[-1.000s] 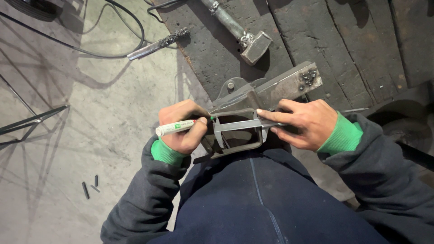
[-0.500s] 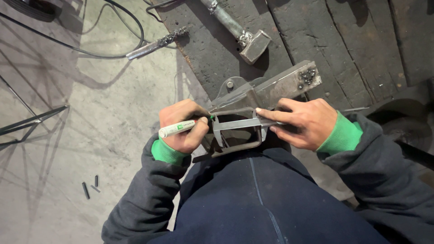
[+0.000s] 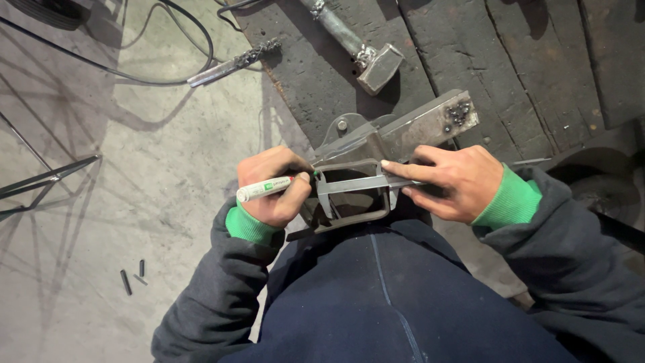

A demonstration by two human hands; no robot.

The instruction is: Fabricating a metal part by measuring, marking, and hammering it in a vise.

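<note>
Left hand (image 3: 272, 191) fist-gripped on white marker (image 3: 265, 189), tip pointing right, just touching steel bracket (image 3: 376, 161) on the lap. Right hand (image 3: 450, 181) pins grey caliper (image 3: 366, 185) across it, long axis running left-right w/ marker.

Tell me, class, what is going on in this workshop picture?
A person holds a white-and-green marker in the left hand, its tip at a grey metal part on a dark bench. The right hand presses a flat metal strip across the part. A hammer lies further back on the bench.
</note>
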